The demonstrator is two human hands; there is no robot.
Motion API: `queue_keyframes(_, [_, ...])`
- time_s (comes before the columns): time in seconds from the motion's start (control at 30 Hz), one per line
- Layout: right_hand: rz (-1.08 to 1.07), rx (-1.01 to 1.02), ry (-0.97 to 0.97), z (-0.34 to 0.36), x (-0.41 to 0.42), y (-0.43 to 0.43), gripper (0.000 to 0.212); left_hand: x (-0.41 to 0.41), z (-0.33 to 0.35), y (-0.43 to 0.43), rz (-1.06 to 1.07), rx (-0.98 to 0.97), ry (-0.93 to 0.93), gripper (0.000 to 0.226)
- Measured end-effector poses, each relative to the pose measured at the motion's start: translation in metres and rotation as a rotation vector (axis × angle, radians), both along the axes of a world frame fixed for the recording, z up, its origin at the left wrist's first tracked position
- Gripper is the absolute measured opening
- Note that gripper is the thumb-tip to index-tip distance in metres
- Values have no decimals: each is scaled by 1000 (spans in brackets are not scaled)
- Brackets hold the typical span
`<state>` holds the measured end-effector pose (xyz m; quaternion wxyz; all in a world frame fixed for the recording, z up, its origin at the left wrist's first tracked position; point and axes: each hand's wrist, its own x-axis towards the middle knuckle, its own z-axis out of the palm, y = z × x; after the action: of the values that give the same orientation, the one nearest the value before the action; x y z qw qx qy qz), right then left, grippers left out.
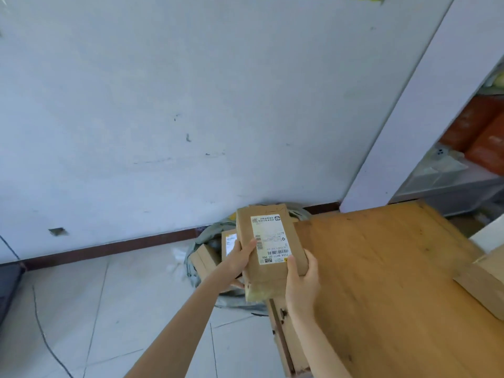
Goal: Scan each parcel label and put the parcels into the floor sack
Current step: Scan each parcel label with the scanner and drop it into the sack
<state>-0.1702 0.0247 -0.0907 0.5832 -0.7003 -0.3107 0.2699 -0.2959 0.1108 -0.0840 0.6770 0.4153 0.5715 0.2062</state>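
Both hands, left (240, 259) and right (301, 279), grip one labelled cardboard parcel (268, 249), frame centre; two parcels (207, 259) in floor sack (191, 257); wooden table (381, 282) lower right, white wall (191, 105).

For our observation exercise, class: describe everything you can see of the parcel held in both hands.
The parcel is a brown cardboard box, oblong, with a white printed label bearing barcodes on its upper face. Its near end looks pale and scuffed; the far flap is creased. It is held in the air, tilted, over the table's left edge and above the sack. The left hand grips its left side, the right hand its right near corner.
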Motion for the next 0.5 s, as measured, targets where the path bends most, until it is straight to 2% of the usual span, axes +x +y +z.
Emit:
queue_keyframes(0.1, [63,-36,14,-16,-21,41,29,-19,-18,41,104,1,93,55])
queue_keyframes(0.2, [88,-87,28,-32,-30,86,25,-25,-32,86,161,31,105,44])
queue_keyframes(0.33, [104,-179,59,-61,-31,141,31,-25,-62,143,171,51,187,48])
queue_keyframes(0.5, [68,-307,107,-102,-29,197,38,-18,-105,200,99,-46,267,43])
